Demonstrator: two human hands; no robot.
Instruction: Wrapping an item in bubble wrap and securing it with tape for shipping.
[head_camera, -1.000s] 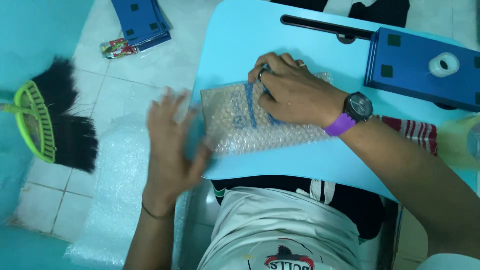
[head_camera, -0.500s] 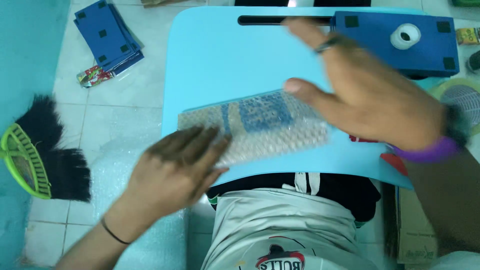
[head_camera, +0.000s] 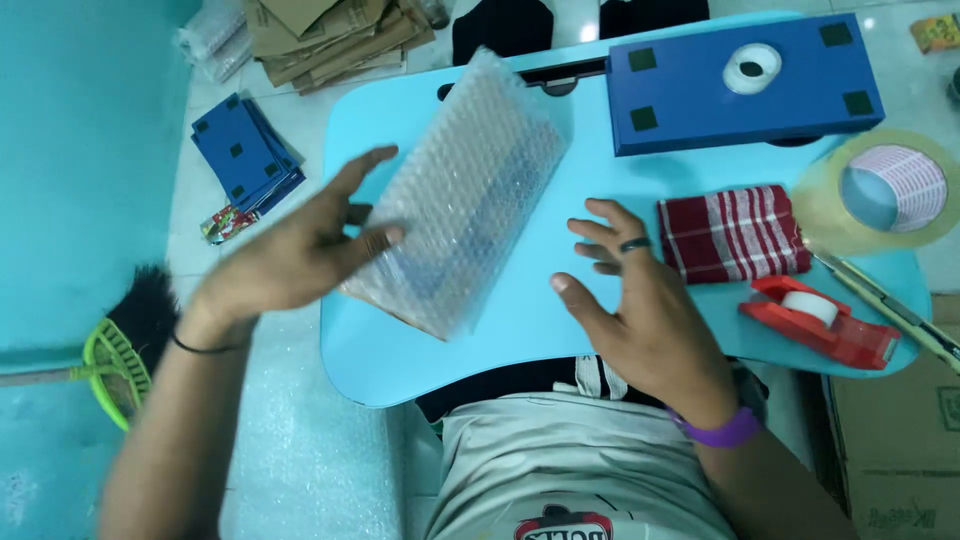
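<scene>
A flat packet wrapped in bubble wrap (head_camera: 462, 195) lies tilted on the light blue lap table (head_camera: 520, 320), its far end raised toward the table's back. My left hand (head_camera: 300, 255) holds it by its left edge, thumb across the wrap. My right hand (head_camera: 640, 305) hovers flat over the table just right of the packet, fingers spread, a ring on one finger and a purple band on the wrist. It holds nothing.
A blue box (head_camera: 745, 85) with a small tape roll sits at the back right. A red striped cloth (head_camera: 732, 232), a red tape dispenser (head_camera: 820, 320) and a big clear tape roll (head_camera: 880, 190) lie right. Blue sheets (head_camera: 245, 155), cardboard (head_camera: 330, 30), a broom (head_camera: 125, 345) and bubble wrap (head_camera: 310, 450) are on the floor.
The packet lay flat and crosswise before; now my left hand has turned it and lifted it by one edge. My right hand has come off it and moved down to the right.
</scene>
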